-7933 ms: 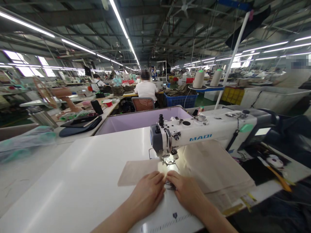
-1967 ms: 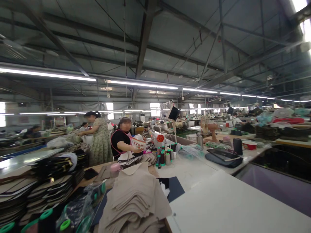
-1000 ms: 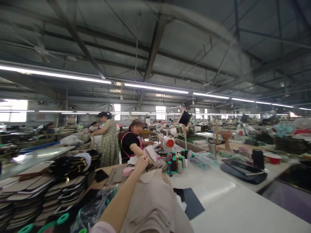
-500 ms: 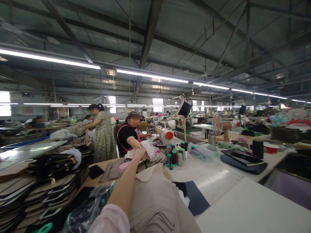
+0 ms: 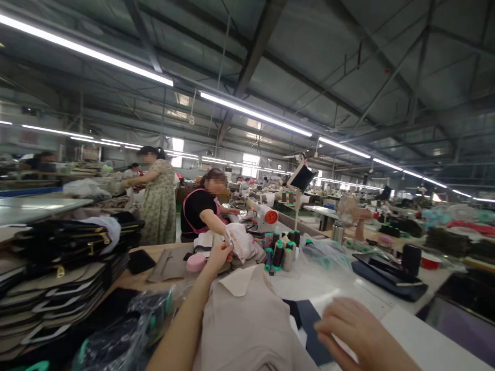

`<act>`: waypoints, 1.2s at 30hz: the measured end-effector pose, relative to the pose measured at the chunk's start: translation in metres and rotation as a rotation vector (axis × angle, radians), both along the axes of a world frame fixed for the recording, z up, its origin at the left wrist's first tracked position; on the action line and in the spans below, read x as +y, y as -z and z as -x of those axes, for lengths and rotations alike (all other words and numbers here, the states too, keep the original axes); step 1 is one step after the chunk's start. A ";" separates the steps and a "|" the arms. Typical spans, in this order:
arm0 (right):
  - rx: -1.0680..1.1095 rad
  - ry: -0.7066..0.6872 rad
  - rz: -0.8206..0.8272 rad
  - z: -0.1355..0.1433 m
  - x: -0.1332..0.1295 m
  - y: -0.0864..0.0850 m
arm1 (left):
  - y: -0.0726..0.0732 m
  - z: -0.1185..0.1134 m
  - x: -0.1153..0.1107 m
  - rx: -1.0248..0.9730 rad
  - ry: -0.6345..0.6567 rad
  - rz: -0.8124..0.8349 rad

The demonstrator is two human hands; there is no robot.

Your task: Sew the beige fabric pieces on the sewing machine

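My left hand [image 5: 219,257] reaches forward, its fingers closed at the edge of a white plastic bag [image 5: 240,241]; what exactly they pinch is too small to tell. The arm of a seated person in black with a pink apron [image 5: 197,214] meets the bag from behind. Low on the right, my right hand [image 5: 344,327] hangs over a dark blue sheet [image 5: 307,319], blurred, its fingers curled. Between my arms lies a stack of beige fabric pieces [image 5: 243,319], with a lighter piece folded over its top.
Thread spools [image 5: 277,255] stand beyond the stack, near a sewing machine [image 5: 265,215]. Piled bag panels [image 5: 58,299] fill the left, beside a plastic-wrapped bundle [image 5: 116,330]. A pink round object [image 5: 196,262] sits by my left arm. Another person [image 5: 158,196] stands behind.
My right hand has come into view at the lower right. My left hand is slightly lower, and the white bag shows more fully beside it. The whole view has tilted.
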State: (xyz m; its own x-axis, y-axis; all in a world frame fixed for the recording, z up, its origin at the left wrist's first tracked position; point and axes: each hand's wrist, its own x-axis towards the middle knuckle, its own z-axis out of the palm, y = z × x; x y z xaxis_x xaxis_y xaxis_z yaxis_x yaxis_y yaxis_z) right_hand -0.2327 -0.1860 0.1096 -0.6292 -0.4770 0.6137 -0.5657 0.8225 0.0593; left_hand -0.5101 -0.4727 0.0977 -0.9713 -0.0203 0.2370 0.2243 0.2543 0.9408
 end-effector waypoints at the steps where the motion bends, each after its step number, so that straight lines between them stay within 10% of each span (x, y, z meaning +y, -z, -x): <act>1: -0.008 0.025 0.046 0.020 -0.015 -0.013 | 0.005 0.001 -0.002 -0.008 0.010 -0.011; 7: -0.205 0.078 0.218 0.139 -0.114 -0.045 | 0.030 0.010 -0.014 0.029 0.035 -0.054; 15: -0.300 0.272 0.334 0.254 -0.178 -0.006 | 0.040 0.029 -0.012 0.150 0.073 -0.104; 36: 0.044 0.540 0.237 0.251 -0.148 -0.008 | 0.006 -0.009 -0.024 0.200 -0.317 0.430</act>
